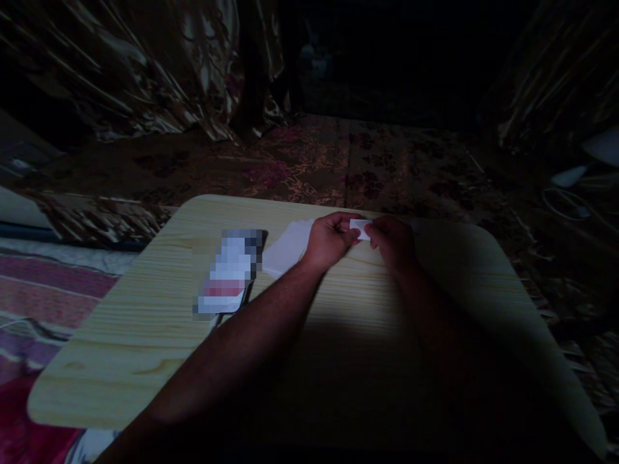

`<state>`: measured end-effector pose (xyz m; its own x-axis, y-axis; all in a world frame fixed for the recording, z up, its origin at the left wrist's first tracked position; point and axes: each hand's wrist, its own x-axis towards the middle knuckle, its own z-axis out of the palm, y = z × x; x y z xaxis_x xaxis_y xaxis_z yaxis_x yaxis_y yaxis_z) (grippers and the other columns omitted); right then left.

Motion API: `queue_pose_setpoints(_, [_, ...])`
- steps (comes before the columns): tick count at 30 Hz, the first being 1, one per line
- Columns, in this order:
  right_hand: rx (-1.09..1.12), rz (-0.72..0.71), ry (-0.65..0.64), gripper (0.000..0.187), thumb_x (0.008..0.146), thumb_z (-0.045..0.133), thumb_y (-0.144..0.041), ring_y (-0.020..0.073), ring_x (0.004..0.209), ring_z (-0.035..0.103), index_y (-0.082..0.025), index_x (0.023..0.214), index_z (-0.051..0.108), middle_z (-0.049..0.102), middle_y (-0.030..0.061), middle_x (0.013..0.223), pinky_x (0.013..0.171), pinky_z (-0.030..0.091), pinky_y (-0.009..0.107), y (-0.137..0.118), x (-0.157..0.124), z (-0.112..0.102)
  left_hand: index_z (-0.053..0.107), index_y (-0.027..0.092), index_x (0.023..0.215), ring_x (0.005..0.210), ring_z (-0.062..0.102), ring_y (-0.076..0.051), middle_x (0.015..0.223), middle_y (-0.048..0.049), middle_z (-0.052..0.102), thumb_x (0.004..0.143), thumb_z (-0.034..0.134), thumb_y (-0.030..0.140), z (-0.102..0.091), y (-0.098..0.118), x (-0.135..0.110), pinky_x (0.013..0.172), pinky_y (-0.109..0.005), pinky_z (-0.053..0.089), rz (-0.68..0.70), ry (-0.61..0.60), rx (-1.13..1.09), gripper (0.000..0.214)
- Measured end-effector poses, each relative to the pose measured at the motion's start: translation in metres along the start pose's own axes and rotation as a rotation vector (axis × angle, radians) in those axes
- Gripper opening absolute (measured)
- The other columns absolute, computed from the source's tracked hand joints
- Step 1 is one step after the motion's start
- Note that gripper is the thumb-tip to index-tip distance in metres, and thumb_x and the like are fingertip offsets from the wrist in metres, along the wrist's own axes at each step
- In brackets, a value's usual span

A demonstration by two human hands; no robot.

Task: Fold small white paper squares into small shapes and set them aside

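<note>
One person's two bare hands meet over the far part of one wood-grained table (pixel 174 361), holding one small white piece of paper (pixel 360 230) between them. The left hand (pixel 329 240) pinches the paper's left end between thumb and fingers; the right hand (pixel 394 243) has its thumb pressed on the right end, its other fingers too dark to tell apart. Just left of the left hand lie white paper sheets (pixel 285 250), their number impossible to tell. Farther left is one smartphone (pixel 227 270), its screen pixelated. Two gathered curtains (pixel 207 58) hang at the far left and far right, beyond the table.
</note>
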<state>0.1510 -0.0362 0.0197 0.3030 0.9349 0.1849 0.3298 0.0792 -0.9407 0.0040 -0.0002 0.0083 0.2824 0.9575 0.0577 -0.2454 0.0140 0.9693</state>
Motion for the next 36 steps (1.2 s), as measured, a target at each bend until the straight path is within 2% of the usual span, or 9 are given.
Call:
queue_pose_setpoints(8, [-0.038, -0.028, -0.022, 0.026, 0.075, 0.069, -0.041, 0.0118, 0.049, 0.047, -0.020, 0.062, 0.060, 0.055, -0.0037, 0.049, 0.051, 0.035, 0.026, 0.0034, 0.0009, -0.0011, 0.074, 0.012, 0.098, 0.057, 0.062, -0.010, 0.072, -0.0009, 0.073, 0.059, 0.085, 0.024, 0.0018, 0.0042, -0.0026, 0.060, -0.025, 0.055, -0.011, -0.029, -0.001, 0.043])
queue_pose_setpoints(18, [-0.060, -0.025, -0.048, 0.026, 0.075, 0.068, -0.041, 0.0128, 0.051, 0.049, -0.020, 0.063, 0.059, 0.056, -0.0036, 0.050, 0.052, 0.036, 0.027, 0.0033, 0.0012, -0.0038, 0.074, 0.011, 0.094, 0.057, 0.062, -0.010, 0.070, -0.0021, 0.072, 0.060, 0.085, 0.023, 0.0017, 0.0047, -0.0027, 0.056, -0.022, 0.053, -0.003, -0.041, 0.020, 0.037])
queue_pose_setpoints(26, [-0.034, -0.028, -0.022, 0.025, 0.074, 0.069, -0.040, 0.0124, 0.052, 0.047, -0.020, 0.062, 0.060, 0.055, -0.0040, 0.051, 0.053, 0.037, 0.027, 0.0048, 0.0013, -0.0023, 0.074, 0.011, 0.096, 0.060, 0.065, -0.012, 0.073, -0.0036, 0.074, 0.058, 0.085, 0.024, 0.0007, 0.0024, -0.0007, 0.059, -0.024, 0.054, -0.016, -0.047, 0.012, 0.041])
queue_pose_setpoints(36, [-0.031, -0.027, -0.049, 0.022, 0.075, 0.068, -0.038, 0.0127, 0.053, 0.048, -0.020, 0.065, 0.061, 0.056, -0.0041, 0.053, 0.054, 0.037, 0.027, 0.0039, 0.0012, -0.0040, 0.074, 0.013, 0.097, 0.059, 0.064, -0.012, 0.075, -0.0034, 0.074, 0.061, 0.084, 0.030, 0.0004, 0.0018, -0.0004, 0.061, -0.028, 0.056, -0.019, -0.022, 0.034, 0.041])
